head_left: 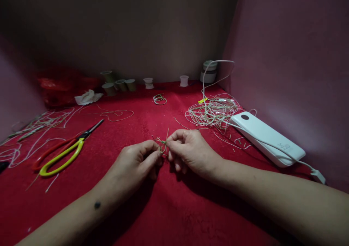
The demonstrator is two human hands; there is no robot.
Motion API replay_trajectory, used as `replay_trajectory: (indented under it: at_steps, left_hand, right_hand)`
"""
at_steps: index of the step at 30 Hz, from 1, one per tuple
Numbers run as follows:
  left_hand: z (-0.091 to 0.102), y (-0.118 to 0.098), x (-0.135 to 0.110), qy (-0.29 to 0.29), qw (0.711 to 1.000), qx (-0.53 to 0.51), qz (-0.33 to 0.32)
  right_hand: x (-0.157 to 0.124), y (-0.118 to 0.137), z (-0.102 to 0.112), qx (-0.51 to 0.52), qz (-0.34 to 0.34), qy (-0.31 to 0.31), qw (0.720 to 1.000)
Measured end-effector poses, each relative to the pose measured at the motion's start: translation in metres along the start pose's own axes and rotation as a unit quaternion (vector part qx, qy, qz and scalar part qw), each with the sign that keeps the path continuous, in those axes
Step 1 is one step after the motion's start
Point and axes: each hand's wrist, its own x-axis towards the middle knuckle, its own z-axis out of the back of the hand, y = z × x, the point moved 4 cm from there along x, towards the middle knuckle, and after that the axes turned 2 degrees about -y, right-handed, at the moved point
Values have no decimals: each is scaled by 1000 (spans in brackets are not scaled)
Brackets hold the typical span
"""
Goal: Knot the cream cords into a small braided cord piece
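Note:
Between my two hands is a small piece of knotted green cord (163, 142), with thin loose ends sticking out upward and to the side. My left hand (140, 159) pinches its left side between thumb and forefinger. From the other side, my right hand (191, 150) grips the cord with thumb and forefinger, its other fingers curled below. The fingertips hide part of the knot. To the left of my left hand lie scissors (68, 149) with one yellow and one red handle, blades pointing away. Farther back on the red cloth rests a looped cord bracelet (159, 99).
A tangle of pale cord (209, 112) lies back right, beside a white power bank (268, 138) with a cable. More loose cords (40, 124) spread at the left. Several spools (131, 85), a jar (208, 72), a crumpled tissue (88, 97) and a red plastic bag (60, 86) line the back.

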Motion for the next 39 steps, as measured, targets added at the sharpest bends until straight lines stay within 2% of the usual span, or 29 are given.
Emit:
replay_trajectory:
  at_steps: [4,11,17,23,32,36,39]
  left_hand:
    - [-7,2,1,48,985,-141,82]
    - [-7,11,5,56,949,-297,91]
    - [-11,10,5,76,915,-383,106]
    - [-11,11,4,63,895,-425,119]
    - [-7,2,0,-1,908,-405,106]
    - [-4,0,-1,-24,894,-433,114]
    - [-5,3,1,-15,882,-457,111]
  right_hand:
    - [0,-1,0,-19,4,-3,1000]
    - [-2,3,1,-82,6,-31,996]
    - [-1,4,4,-158,53,-54,985]
    - [-1,0,3,-144,58,-41,987]
    - [0,0,4,-184,77,-48,979]
    - [0,-1,4,-181,70,-46,980]
    - [0,0,4,-195,70,-53,977]
